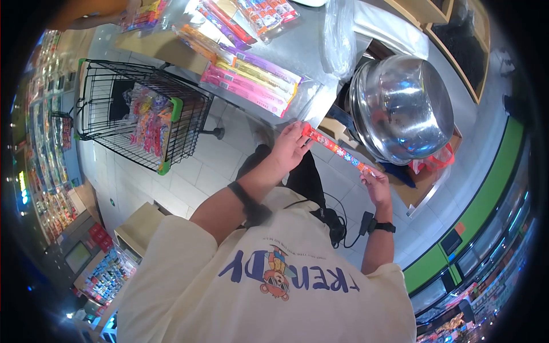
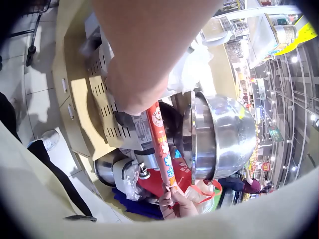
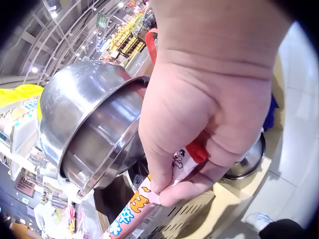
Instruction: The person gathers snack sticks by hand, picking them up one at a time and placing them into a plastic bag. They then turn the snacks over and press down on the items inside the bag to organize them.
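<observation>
As the tube (image 1: 334, 148) seems light, stiff but slick, its ends are rightly pinched by left hand (image 1: 290, 150) and right hand (image 1: 378, 187)

Quantities visible: two hands (image 1: 291, 147), one held printed tube (image 1: 334, 148), one shopping cart (image 1: 189, 117), at least two nested metal bowls (image 1: 409, 108), one printed shirt (image 1: 274, 228).

Packets (image 1: 251, 83) left of seemingly nested bowls (image 1: 403, 108)

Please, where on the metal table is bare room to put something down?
A bare patch of the metal table lies between the colourful packets and the clear plastic. Crowded is the part where packets overlap.
</observation>
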